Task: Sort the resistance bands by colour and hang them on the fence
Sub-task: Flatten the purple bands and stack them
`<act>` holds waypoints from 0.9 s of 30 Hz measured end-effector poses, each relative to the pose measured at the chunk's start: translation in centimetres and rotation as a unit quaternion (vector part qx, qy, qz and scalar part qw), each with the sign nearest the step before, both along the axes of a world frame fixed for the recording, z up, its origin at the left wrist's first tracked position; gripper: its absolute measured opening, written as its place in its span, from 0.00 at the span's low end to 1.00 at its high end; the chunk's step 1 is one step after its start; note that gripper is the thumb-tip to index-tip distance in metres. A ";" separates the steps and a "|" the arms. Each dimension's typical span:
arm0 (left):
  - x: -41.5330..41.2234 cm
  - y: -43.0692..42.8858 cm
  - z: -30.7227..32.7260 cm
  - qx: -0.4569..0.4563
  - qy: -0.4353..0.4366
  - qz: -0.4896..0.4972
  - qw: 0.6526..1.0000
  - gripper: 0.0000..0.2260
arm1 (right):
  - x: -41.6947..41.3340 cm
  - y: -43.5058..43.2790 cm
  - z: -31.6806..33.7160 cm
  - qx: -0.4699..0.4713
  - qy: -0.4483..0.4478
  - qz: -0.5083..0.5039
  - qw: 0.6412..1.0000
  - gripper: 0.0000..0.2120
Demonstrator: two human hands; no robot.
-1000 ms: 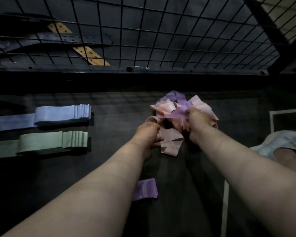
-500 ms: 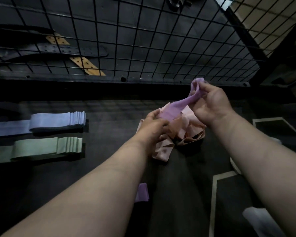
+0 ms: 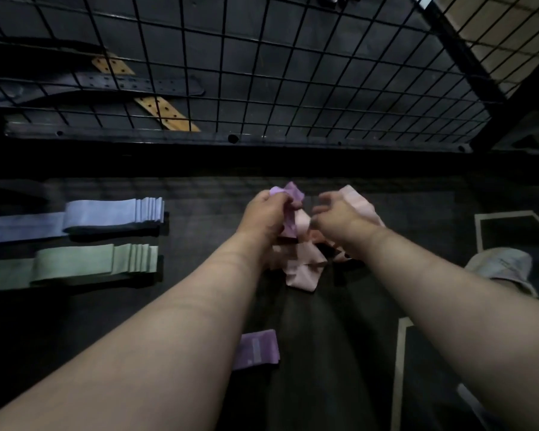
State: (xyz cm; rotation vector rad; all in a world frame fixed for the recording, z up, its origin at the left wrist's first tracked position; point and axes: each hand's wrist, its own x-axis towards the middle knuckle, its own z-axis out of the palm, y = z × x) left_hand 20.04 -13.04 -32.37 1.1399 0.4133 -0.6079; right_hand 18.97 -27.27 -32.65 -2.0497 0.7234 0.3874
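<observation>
Item 1, nearest you: one purple band (image 3: 255, 349), lying flat on the dark floor (image 3: 324, 353) between your forearms, partly under the left one. Its long axis runs roughly left to right.

Item 2: a pile of pink bands (image 3: 302, 272), tangled on the floor just beyond that and below both hands.

Item 3: your left hand (image 3: 263, 213), fingers curled tight round a second purple band (image 3: 288, 197), which is bunched up and raised off the top of the pile.

Item 4: your right hand (image 3: 333, 213), just beside the left. The fingers are apart and loosely curved over the pink bands, with nothing seen between them. It is blurred.

Item 5, off to your left and well apart: a green stack (image 3: 91, 262), with a blue stack (image 3: 106, 213) behind it. Both are laid out neatly, with their long axes running left to right.

Item 6, far: the wire fence (image 3: 262, 73), with nothing hanging on it, and leather belts (image 3: 137, 84) behind the mesh.

Note: the held purple band most likely goes with item 1. That band lies back towards you from your left hand, which is the nearer one to it. Pink is unsorted and hanging has not begun.
</observation>
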 end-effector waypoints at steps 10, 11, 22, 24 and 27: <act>0.5 1.7 -1.5 0.008 0.018 0.092 0.996 0.10 | -1.1 0.8 -7.0 -0.334 0.101 0.271 0.897 0.19; 0.8 1.9 -1.8 0.020 0.016 0.093 0.995 0.10 | -1.1 0.5 -6.8 -0.322 0.095 0.261 0.905 0.16; 2.9 2.7 -0.5 0.030 -0.032 0.093 0.995 0.11 | -1.2 -5.2 -4.3 -0.045 -0.092 -0.306 0.946 0.21; 2.9 2.7 0.6 0.012 -0.040 0.085 0.995 0.09 | -1.5 -6.1 -3.9 -0.018 -0.096 -0.331 0.939 0.20; 2.7 2.8 2.4 -0.004 -0.082 0.028 0.996 0.11 | -2.1 -5.1 -1.4 -0.044 -0.043 -0.315 0.947 0.21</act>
